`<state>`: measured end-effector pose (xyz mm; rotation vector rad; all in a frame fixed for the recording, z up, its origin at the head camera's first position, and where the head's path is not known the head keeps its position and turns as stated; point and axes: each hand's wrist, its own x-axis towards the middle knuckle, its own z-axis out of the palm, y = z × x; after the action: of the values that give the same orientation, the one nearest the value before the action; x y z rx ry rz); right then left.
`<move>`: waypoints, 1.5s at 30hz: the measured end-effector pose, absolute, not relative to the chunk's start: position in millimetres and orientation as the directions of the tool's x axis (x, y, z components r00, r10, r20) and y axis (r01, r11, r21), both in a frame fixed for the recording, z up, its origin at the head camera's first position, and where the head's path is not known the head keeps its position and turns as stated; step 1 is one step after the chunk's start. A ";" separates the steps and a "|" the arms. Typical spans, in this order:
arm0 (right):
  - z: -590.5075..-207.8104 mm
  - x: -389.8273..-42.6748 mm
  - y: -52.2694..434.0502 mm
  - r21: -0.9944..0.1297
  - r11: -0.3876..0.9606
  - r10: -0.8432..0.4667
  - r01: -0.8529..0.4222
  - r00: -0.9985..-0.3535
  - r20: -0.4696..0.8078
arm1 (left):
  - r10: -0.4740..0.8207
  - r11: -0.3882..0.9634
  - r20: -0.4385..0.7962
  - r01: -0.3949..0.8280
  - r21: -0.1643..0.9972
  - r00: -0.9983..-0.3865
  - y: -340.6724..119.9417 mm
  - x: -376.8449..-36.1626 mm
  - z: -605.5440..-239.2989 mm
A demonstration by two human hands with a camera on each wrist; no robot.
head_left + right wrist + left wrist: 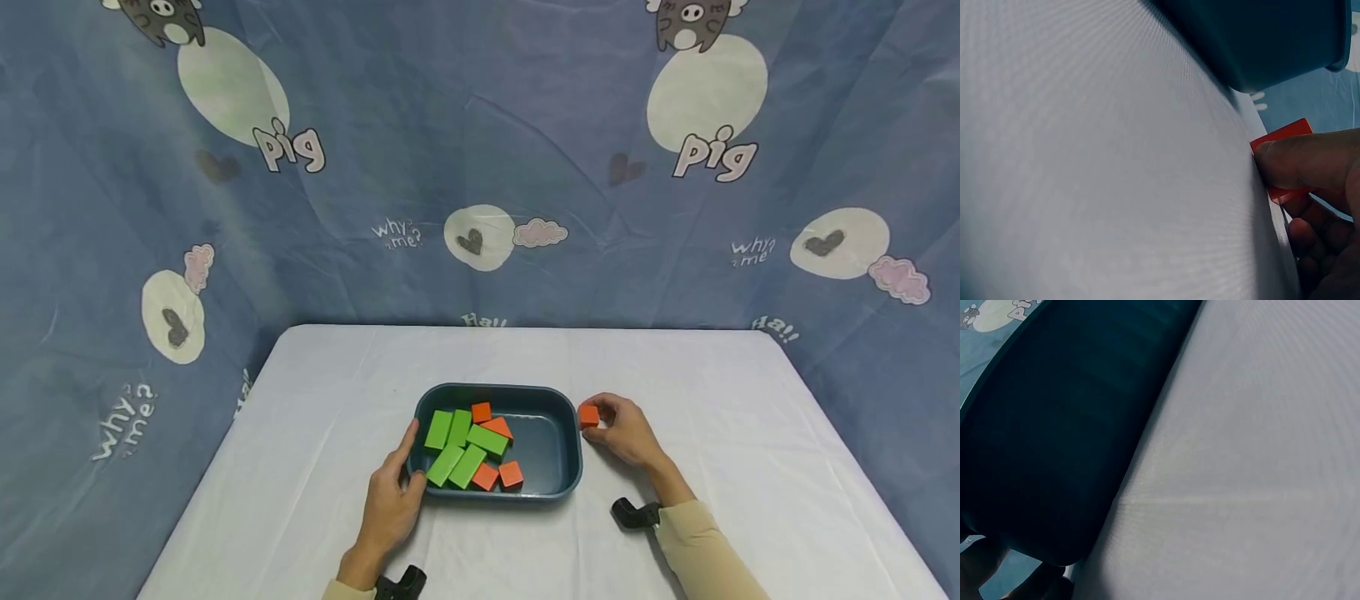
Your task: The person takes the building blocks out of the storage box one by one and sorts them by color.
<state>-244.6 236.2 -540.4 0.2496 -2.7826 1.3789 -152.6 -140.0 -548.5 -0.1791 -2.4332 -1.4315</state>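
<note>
A dark teal rectangular tray (551,450) holds several green rectangular blocks (440,431) and some orange blocks (511,474), grouped mostly in its left half. My left hand (390,500) rests against the tray's left end, fingers fairly straight along the outer wall and thumb by the near corner. In the left wrist view only dark parts of its fingers (985,562) show below the tray wall. Just right of the tray, my right hand (626,433) pinches an orange-red block (589,417) between thumb and fingers. The right wrist view shows the thumb across that block (1288,132), low over the cloth.
The tray stands on a table with a white cloth (330,375). Behind and beside it hangs a blue printed curtain (540,292). Black wrist devices (633,514) are strapped at both wrists. The block surfaces are not visible in either wrist view inside the tray.
</note>
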 end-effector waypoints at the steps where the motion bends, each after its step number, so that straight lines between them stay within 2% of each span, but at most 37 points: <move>1: -540.7 -244.3 235.3 -0.786 0.598 -0.134 -0.156 -0.987 0.093 | -0.052 0.495 0.330 0.262 0.828 -0.942 -140.4 -152.1 -548.3; 11: -544.8 -242.0 231.0 -0.782 0.605 -0.125 -0.150 -0.988 0.093 | -0.078 0.480 0.310 0.237 0.844 -0.948 -141.2 -149.9 -548.9; 19: -540.8 -247.1 233.3 -0.784 0.601 -0.133 -0.156 -0.987 0.094 | -0.057 0.482 0.358 0.288 0.828 -0.932 -142.0 -156.5 -550.1; 28: -536.1 -248.4 243.1 -0.881 0.446 -0.168 -0.161 -0.981 0.095 | -0.052 0.477 0.363 0.296 0.827 -0.930 -143.2 -156.4 -548.9; 36: -525.1 -238.6 257.7 -0.927 0.362 -0.167 -0.099 -0.985 0.040 | -0.047 0.456 0.341 0.283 0.843 -0.939 -141.1 -151.9 -551.3; 45: -488.7 -239.4 254.4 -0.932 0.307 -0.172 -0.192 -0.975 0.144 | -0.037 0.459 0.347 0.292 0.839 -0.937 -141.0 -151.6 -547.9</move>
<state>-239.4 254.4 -488.7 0.3511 -2.5256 1.8049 -151.6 -141.0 -547.9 -0.2176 -2.3969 -1.4697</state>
